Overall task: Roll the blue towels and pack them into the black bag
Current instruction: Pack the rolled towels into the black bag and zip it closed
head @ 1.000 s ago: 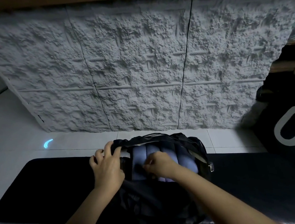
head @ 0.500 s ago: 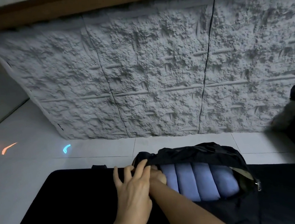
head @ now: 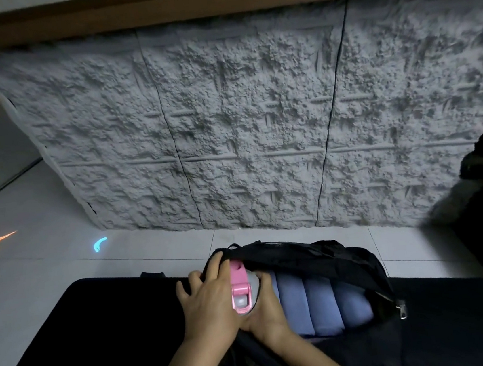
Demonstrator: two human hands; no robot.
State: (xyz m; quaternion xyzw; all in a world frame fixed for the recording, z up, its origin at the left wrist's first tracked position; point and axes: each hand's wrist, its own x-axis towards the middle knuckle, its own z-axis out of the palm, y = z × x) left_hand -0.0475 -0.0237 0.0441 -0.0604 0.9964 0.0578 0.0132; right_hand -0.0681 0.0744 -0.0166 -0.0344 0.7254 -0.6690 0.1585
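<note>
A black bag (head: 318, 260) is lying open on a black mat (head: 100, 328), on a pale tiled floor (head: 47, 259) in front of a rough grey wall panel (head: 257, 120). Rolled blue towels (head: 320, 303) are sitting inside the bag, side by side and touching, filling most of the opening. They are looking soft, light and squashy, so they should give way under pressure. Each is probably best taken around the middle of its roll, so that it is not coming undone. At the left end of the opening, just beside the towels, both hands are meeting around a pink-capped bottle (head: 240, 285). The right hand (head: 267, 315) is cupping the bottle from below and from the right, with its thumb curling around the side. The left hand (head: 209, 304) is lying palm down against the bottle's left side, its fingers spread and reaching over the bag's rim, seemingly pressing and not clasping. Both forearms are coming in from the bottom of the view. A metal zip pull (head: 401, 309) is hanging at the bag's right end.
</note>
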